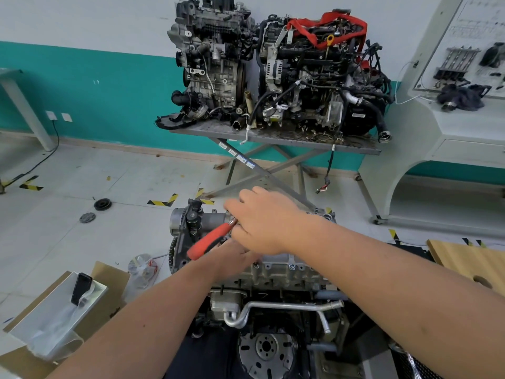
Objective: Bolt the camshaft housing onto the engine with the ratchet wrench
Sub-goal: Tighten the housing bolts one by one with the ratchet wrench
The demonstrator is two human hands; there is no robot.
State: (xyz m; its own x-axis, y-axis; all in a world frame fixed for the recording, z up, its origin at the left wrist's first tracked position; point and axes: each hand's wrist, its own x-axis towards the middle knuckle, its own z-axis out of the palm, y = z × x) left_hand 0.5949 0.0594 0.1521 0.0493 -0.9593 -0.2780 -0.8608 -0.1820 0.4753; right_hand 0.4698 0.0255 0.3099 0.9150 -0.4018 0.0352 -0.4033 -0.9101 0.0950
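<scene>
R hand [262,222] lies over the ratchet wrench [210,240] head atop the cast-alu camshaft housing [276,265]; finger state can't tell. L hand [232,259] fingers wrap near its red grip, engine [273,310] below.

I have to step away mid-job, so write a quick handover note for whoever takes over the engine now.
Right hand: over the head end of the ratchet wrench, on top of the camshaft housing; exact grip hidden.
Left hand: under the right one, at the red handle; grip unclear.
Housing sits on the engine. Several bolts show along its near edge; tightness cannot be judged.
Left: finish the current bolt, then check every other one.
</scene>
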